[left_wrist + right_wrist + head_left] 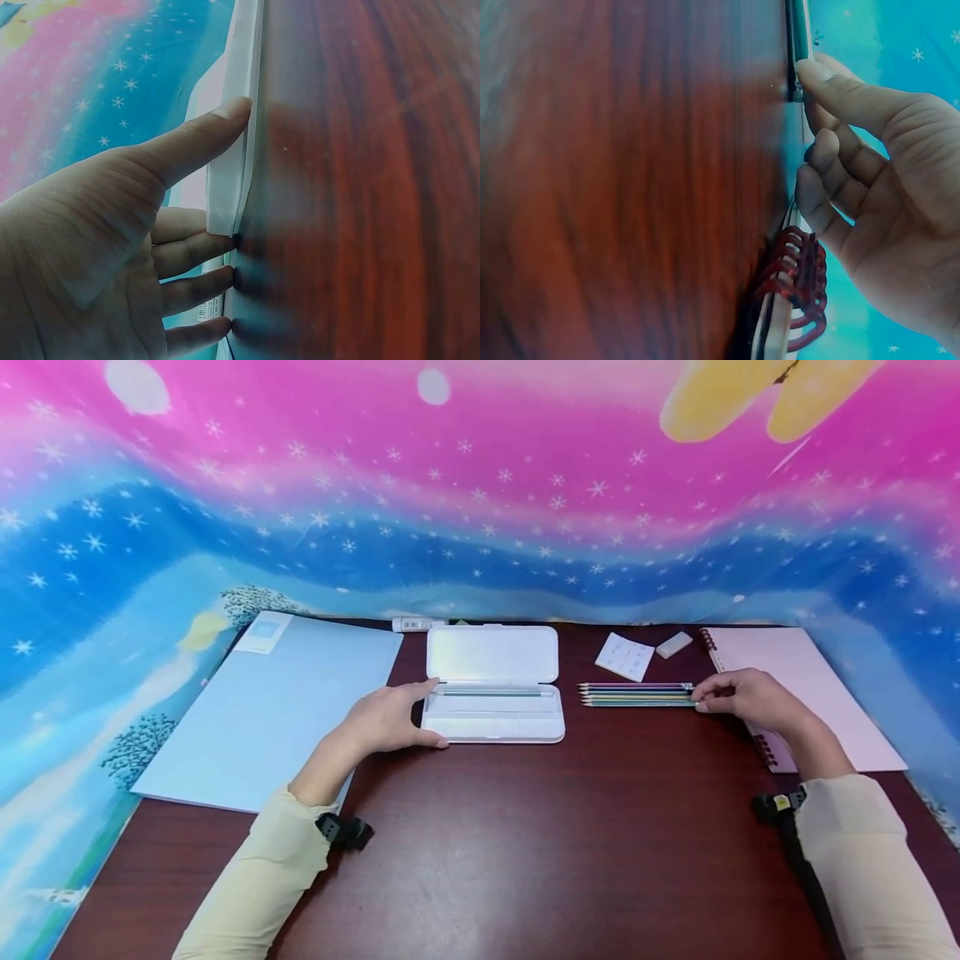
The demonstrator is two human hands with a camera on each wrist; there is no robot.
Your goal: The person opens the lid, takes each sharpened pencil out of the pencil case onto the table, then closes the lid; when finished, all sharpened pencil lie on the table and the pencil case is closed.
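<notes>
A white pencil case [468,728] lies with its lid [492,653] raised at the back of the table. Inside its rear compartment is one greenish pencil [491,693]. My left hand [382,718] grips the case's left end, thumb at the front edge and fingers toward the hinge side; the left wrist view shows the thumb against the case wall [231,172]. To the right of the case, several colored pencils [630,696] lie in a row, points to the left. At their right ends, my right hand [753,697] pinches a pencil [802,37] between thumb and forefinger.
A spiral notebook [817,693] lies under the right hand and wrist. Behind the pencils are a white paper square [625,657] and an eraser [674,645]. A light blue folder [300,693] covers the left side, with a white tube [416,624] near the back edge.
</notes>
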